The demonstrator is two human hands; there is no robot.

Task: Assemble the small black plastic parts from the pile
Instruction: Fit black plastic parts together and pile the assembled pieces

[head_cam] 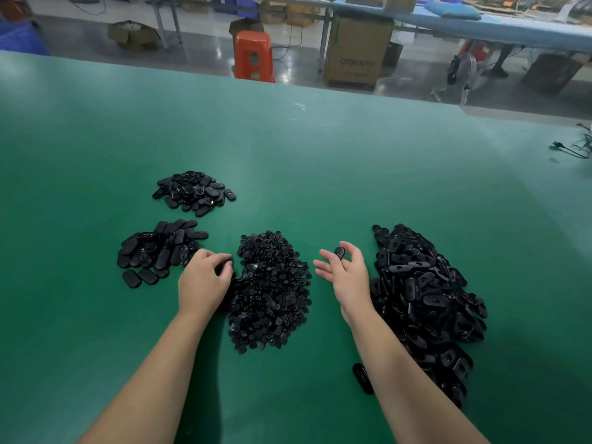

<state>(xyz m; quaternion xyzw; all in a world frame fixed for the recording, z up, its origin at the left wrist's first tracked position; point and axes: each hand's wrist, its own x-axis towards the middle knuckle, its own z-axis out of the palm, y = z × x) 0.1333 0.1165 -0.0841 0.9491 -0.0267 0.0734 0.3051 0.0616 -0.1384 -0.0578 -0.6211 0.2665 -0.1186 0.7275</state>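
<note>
A heap of small round black parts (272, 290) lies in the middle of the green table (288, 149). My left hand (203, 280) sits at that heap's left edge, fingers curled round a small black part that is mostly hidden. My right hand (344, 272) hovers between the middle heap and a big pile of oval black shells (423, 296) on the right, pinching one oval black piece (339, 253) between thumb and fingers, the other fingers spread. Two smaller piles of oval pieces lie at the left, the nearer pile (160, 249) and the farther pile (193, 192).
A single oval piece (362, 378) lies by my right forearm. Black cables (573, 149) sit at the table's far right edge. Beyond the table stand an orange stool (254, 56), a cardboard box (355, 52) and a blue bench.
</note>
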